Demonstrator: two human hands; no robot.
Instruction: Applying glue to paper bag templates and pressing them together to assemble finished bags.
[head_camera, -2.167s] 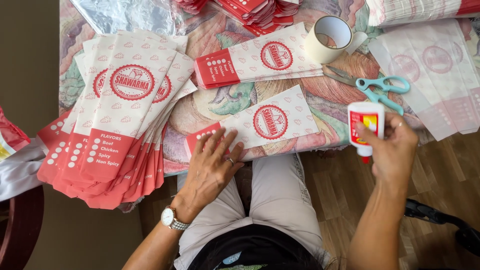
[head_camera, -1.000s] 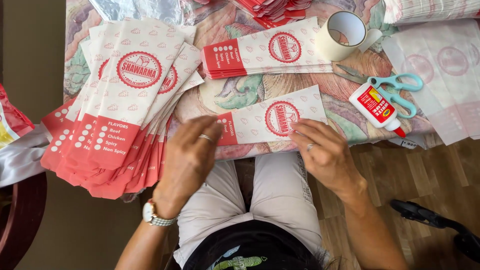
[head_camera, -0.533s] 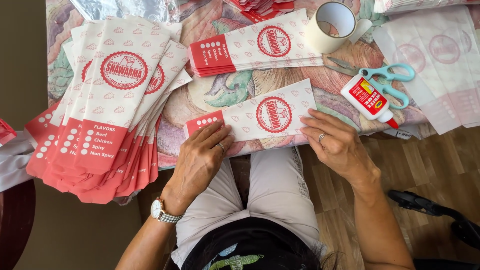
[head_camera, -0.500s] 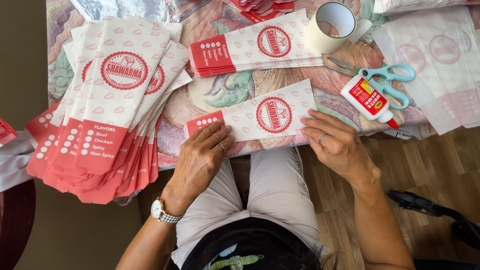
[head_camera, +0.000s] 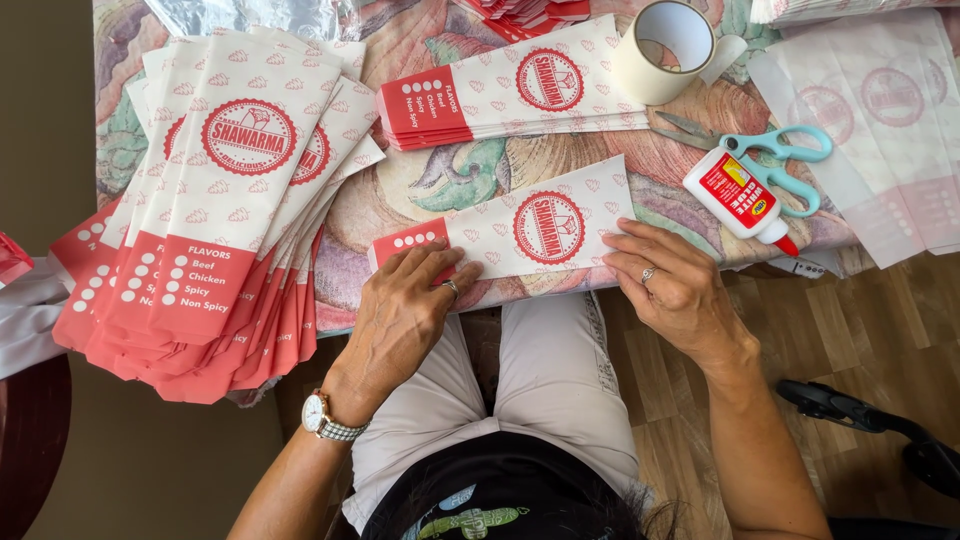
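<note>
Two open hands, left hand (head_camera: 405, 305) and right hand (head_camera: 672, 285), press flat one red-and-white paper sleeve (head_camera: 510, 232) beside one glue bottle (head_camera: 738, 197)

The right hand (head_camera: 675, 290) has let go of the glue bottle (head_camera: 738, 197), which now lies on the counter (head_camera: 480, 180) by the scissors (head_camera: 770, 160); both hands now press flat on the paper sleeve (head_camera: 520, 230), the left hand (head_camera: 405, 315) shifted onto its red end

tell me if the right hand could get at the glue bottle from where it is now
Probably yes: the right hand presses the paper sleeve, and the glue bottle lies just beyond it on the table, with nothing between them.
</note>
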